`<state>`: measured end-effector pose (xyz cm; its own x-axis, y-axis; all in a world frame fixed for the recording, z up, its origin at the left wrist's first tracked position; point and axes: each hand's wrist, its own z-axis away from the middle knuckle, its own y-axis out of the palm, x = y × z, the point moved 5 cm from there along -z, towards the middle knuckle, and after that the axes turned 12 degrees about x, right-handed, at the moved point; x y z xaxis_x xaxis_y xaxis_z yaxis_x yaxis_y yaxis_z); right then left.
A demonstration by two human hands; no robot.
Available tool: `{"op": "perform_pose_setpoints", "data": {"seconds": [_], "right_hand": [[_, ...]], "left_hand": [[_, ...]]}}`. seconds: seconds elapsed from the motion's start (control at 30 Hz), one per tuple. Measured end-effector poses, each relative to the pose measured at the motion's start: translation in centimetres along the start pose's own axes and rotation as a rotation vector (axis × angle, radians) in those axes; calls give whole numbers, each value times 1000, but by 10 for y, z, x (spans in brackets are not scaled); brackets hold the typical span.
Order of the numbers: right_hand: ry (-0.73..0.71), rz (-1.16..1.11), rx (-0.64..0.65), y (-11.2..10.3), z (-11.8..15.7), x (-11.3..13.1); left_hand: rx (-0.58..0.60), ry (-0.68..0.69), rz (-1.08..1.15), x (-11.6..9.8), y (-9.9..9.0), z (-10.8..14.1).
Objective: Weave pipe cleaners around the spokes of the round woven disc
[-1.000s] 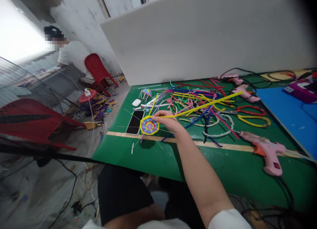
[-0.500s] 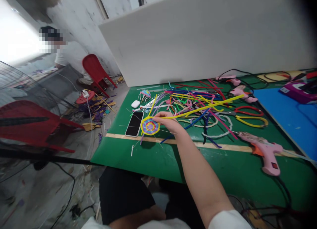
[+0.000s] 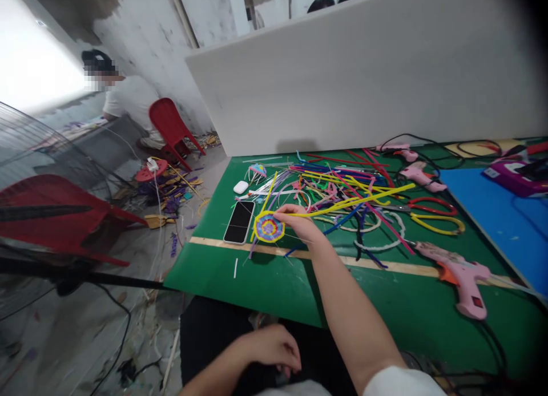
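Note:
My right hand [image 3: 295,220] is closed in a pinch on the rim of a round woven pipe-cleaner disc [image 3: 269,227]. It has rings of purple, blue, red and yellow, and thin spokes stick out around it. Long yellow pipe cleaners [image 3: 363,199] run rightward from the pinch over the pile. My left hand [image 3: 274,346] is low over my lap, fingers curled; what they hold, if anything, is hidden. Just left of the disc lies a phone [image 3: 240,222].
Loose pipe cleaners [image 3: 329,185] lie heaped on the green table [image 3: 205,270]. To the right are red-and-yellow-handled scissors [image 3: 432,213], a pink glue gun [image 3: 466,276] and a blue board [image 3: 492,213]. A white panel [image 3: 363,82] stands behind. A person [image 3: 128,102] sits far left.
My left hand has come into view over my lap. The right hand still pinches the disc, whose face has turned slightly. The whole view has shifted a little.

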<state>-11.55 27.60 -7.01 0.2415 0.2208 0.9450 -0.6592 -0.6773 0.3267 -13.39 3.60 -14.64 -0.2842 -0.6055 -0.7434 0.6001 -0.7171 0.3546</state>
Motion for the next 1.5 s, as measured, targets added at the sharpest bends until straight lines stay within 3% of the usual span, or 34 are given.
{"op": "perform_pose_setpoints", "data": {"seconds": [0.13, 0.17, 0.27, 0.33, 0.4, 0.5, 0.53, 0.63, 0.7, 0.77, 1.1, 1.37, 1.5], "right_hand": [[-32, 5, -25, -2, 1, 5], [-36, 9, -39, -3, 2, 5], [-32, 43, -80, -8, 2, 6], [-25, 81, -93, -9, 1, 5], [-17, 116, -93, -10, 0, 4], [-1, 122, -92, -12, -2, 0], [3, 109, -95, -13, -3, -2], [2, 63, -90, -13, -5, -7], [3, 37, -63, -8, -6, -9], [20, 40, -32, -3, -6, -10], [47, 203, 45, 8, -13, 10], [110, 186, 38, 5, -1, 8], [142, 113, 12, -7, 5, -1]], "left_hand": [[-14, 23, 28, -24, -22, 60], [33, 0, 44, -26, -22, 71], [128, -2, 90, -26, -22, 91], [83, 49, 94, -30, -30, 96], [-134, 124, 17, -39, -49, 102], [-704, 228, -401, -62, -80, 114], [-765, 224, -620, -68, -81, 111], [-561, 165, -1190, -63, -64, 79], [-542, 102, -1383, -53, -59, 62], [-604, 56, -1485, -46, -59, 51], [-821, -98, -1493, -49, -55, 37], [-870, -69, -1513, -54, -62, 37], [-781, 28, -1554, -62, -54, 31]]}}
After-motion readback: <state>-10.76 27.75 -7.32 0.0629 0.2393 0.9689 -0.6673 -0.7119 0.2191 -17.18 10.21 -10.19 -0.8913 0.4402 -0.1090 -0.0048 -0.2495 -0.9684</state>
